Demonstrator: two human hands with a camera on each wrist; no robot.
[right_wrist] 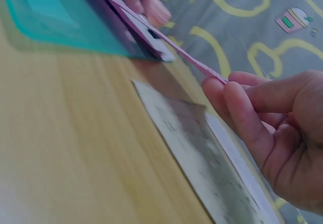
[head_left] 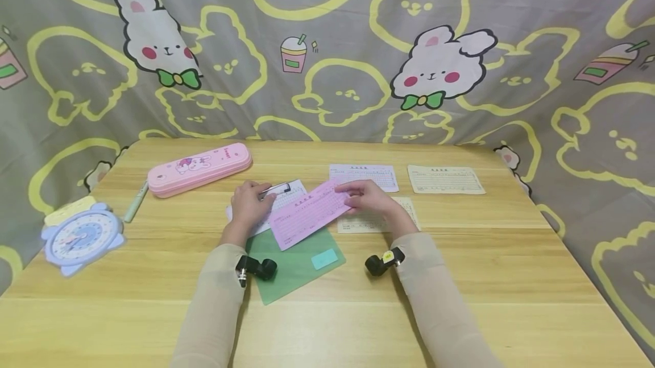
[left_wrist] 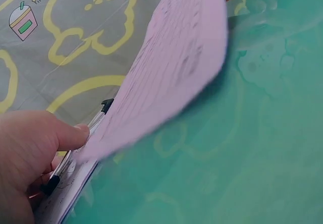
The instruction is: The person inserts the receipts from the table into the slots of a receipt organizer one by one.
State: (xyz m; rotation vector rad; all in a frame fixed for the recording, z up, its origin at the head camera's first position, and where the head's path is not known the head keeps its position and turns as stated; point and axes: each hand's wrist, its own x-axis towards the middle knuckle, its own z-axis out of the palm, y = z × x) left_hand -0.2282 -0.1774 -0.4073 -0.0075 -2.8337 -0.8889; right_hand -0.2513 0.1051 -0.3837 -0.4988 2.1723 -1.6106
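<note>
Beige sleeves (head_left: 445, 300); right hand (head_left: 372, 196) pinches printed pink slip (head_left: 309, 214); pencil case (head_left: 200, 171): "Sweet".

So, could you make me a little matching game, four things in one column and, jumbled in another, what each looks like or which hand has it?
Column one
1. Pink paper slip
2. Metal clip
3. Pencil case
4. Toy clock

Column two
A. Light blue, with a round dial
B. Held in the fingers of the right hand
C. Closed, with a rabbit printed on its lid
D. Gripped by the left hand

Right pairs: 1-B, 2-D, 3-C, 4-A
</note>
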